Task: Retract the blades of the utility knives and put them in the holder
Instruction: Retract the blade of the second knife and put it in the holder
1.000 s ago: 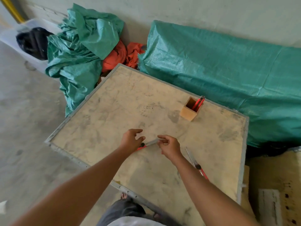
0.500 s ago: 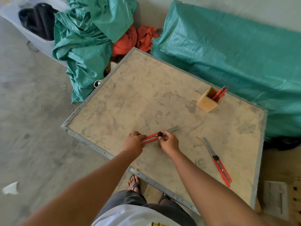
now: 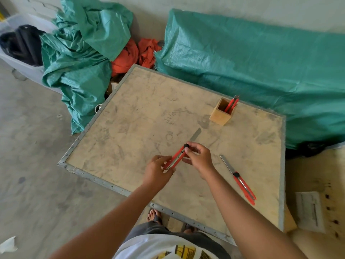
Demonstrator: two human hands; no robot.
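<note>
Swung steeper, the held knife [image 3: 177,156] points up-right toward the holder [image 3: 221,114].

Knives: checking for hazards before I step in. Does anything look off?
Yes. The knife on the table lies loose with its blade fully out, near the right forearm. The held knife, gripped by the left hand and right hand, also has its blade extended.

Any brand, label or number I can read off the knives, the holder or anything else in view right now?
No text can be read.
Paper sheet right of the table: printed lines, too blurred to read.
Shirt print: yellow and black graphic, cropped, no legible letters.
Held knife, knife on the table, wooden holder: no markings visible.
</note>
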